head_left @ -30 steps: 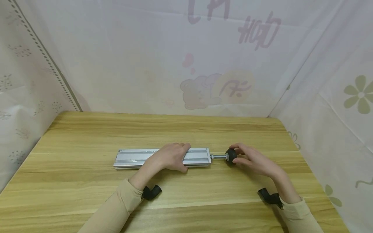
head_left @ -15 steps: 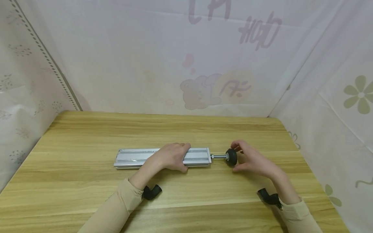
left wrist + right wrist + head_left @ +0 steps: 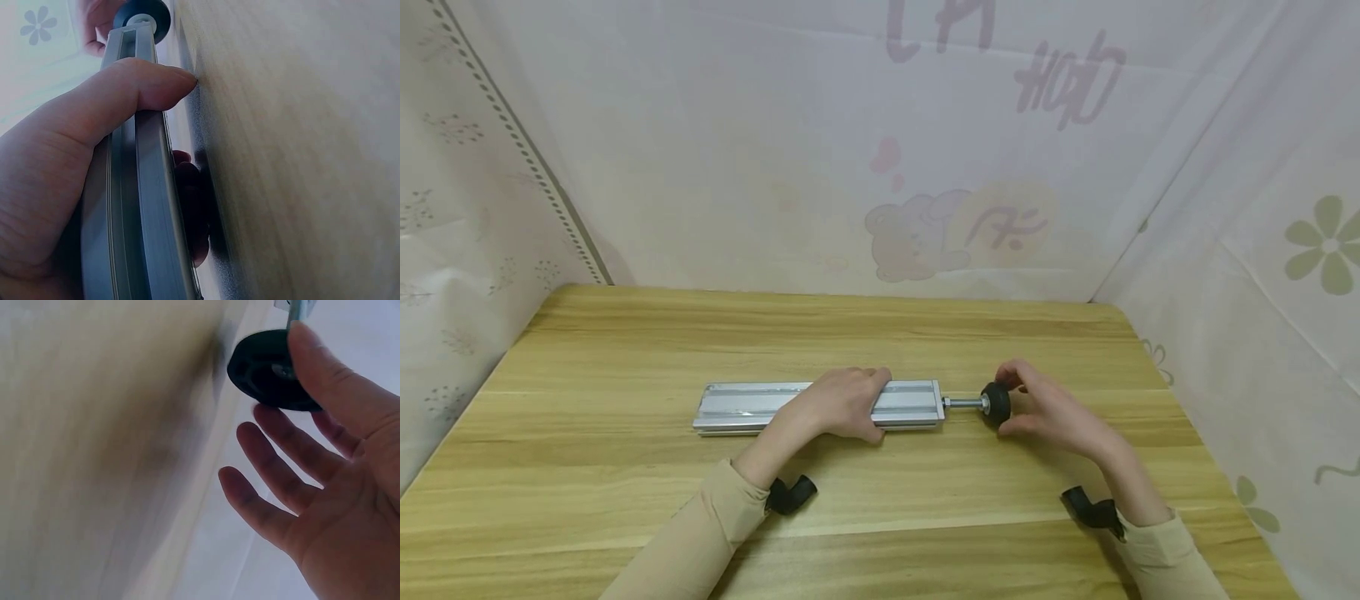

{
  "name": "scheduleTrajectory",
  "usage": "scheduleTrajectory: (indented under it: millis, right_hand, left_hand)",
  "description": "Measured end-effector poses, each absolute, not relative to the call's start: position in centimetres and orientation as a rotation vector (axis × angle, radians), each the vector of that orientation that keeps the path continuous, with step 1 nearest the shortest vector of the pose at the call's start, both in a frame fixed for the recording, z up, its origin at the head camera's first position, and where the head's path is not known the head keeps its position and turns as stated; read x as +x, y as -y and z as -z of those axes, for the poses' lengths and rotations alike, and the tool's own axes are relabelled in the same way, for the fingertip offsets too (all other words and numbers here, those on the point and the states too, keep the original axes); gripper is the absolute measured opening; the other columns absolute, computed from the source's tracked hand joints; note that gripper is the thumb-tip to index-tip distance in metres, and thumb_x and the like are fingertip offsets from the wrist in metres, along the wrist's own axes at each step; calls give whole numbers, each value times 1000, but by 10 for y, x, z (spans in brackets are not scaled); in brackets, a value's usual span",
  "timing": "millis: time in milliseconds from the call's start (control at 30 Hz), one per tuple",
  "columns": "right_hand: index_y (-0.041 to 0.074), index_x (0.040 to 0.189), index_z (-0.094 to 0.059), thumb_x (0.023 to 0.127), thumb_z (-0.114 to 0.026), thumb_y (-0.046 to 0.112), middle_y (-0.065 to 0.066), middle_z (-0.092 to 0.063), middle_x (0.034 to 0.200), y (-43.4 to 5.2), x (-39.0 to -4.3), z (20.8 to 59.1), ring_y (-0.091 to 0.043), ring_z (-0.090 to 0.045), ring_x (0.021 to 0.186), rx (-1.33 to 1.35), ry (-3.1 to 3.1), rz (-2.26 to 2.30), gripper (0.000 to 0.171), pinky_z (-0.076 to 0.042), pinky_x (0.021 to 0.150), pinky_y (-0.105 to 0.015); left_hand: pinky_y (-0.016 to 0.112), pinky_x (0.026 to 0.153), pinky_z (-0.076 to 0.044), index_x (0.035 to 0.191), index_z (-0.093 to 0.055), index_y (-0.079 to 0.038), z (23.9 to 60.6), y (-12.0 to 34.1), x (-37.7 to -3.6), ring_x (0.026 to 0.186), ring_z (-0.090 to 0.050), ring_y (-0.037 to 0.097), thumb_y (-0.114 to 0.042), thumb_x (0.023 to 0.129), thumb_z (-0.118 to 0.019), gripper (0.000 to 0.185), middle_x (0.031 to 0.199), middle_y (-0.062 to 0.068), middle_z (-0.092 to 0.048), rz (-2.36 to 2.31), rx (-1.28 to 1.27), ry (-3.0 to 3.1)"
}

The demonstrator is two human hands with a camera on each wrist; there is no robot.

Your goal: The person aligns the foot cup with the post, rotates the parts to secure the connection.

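A silver aluminium profile [image 3: 737, 406] lies lengthwise on the wooden table. Across its top lies my left hand [image 3: 838, 408], gripping it with the thumb on the near side and the fingers on the far side. From its right end a threaded rod [image 3: 964, 403] with a nut sticks out to a round black levelling foot [image 3: 996, 405]. My right hand [image 3: 1056, 412] holds the levelling foot's rim lightly between thumb and fingertips. In the right wrist view the thumb [image 3: 331, 378] lies against the foot's edge, and other fingers spread below it. The foot's underside shows a recess.
The wooden table [image 3: 880, 333] has rounded back corners. Printed cloth walls [image 3: 775, 167] stand behind it and on both sides. A black curved piece [image 3: 792, 495] sits at the left cuff, and another black piece [image 3: 1092, 508] at the right cuff.
My right fingers first pinched the levelling foot, then spread off its rim, and now have closed in on it again. The left hand and the profile have stayed put.
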State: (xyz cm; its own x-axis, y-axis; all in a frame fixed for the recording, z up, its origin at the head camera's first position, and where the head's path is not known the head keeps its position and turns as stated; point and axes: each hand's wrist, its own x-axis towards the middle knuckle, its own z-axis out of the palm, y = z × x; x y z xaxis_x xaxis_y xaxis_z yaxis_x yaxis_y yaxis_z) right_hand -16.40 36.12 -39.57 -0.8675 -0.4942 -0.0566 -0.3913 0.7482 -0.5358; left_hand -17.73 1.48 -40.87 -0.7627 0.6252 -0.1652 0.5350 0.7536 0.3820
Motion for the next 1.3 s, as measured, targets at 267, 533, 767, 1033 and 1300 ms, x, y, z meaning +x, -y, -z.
scheduleTrajectory:
  millis: [267, 533, 767, 1033, 1300]
  right_hand:
    - [13, 136, -50, 94, -74, 27, -7, -68, 127, -367, -164, 392, -27, -65, 120, -708, -2663, 827, 51, -53, 98, -50]
    - [13, 144, -47, 103, -61, 34, -10, -71, 126, -370, -165, 393, -26, -67, 118, -666, -2592, 821, 48, -55, 91, -32]
    - [12, 149, -45, 106, -54, 40, -12, -68, 131, -368, -164, 391, -24, -67, 118, -608, -2595, 785, 52, -55, 94, -41]
    - [11, 145, -41, 81, -87, 34, -13, -57, 143, -361, -161, 392, -38, -59, 129, -658, -2660, 840, 83, -49, 105, -59]
    - [9, 126, -47, 67, -96, 14, -11, -60, 125, -354, -163, 400, -37, -64, 118, -780, -2782, 732, 77, -52, 102, -55]
  left_hand:
    - [38, 80, -53, 117, -54, -12, 408, -15, -177, 83, -58, 16, -34, 72, -85, 59, 98, 0, -66, -470, 896, -2663]
    - [37, 80, -53, 118, -54, -13, 408, -15, -177, 84, -58, 16, -34, 73, -85, 59, 99, 0, -66, -452, 897, -2661]
    - [37, 80, -53, 118, -54, -12, 408, -15, -176, 84, -58, 16, -35, 73, -85, 59, 98, -1, -66, -439, 901, -2669]
    - [37, 81, -52, 118, -54, -13, 407, -16, -176, 84, -58, 16, -35, 73, -85, 60, 99, 0, -66, -440, 889, -2666]
    - [37, 80, -52, 118, -54, -13, 407, -16, -176, 83, -57, 15, -35, 73, -85, 58, 98, -1, -66, -434, 892, -2666]
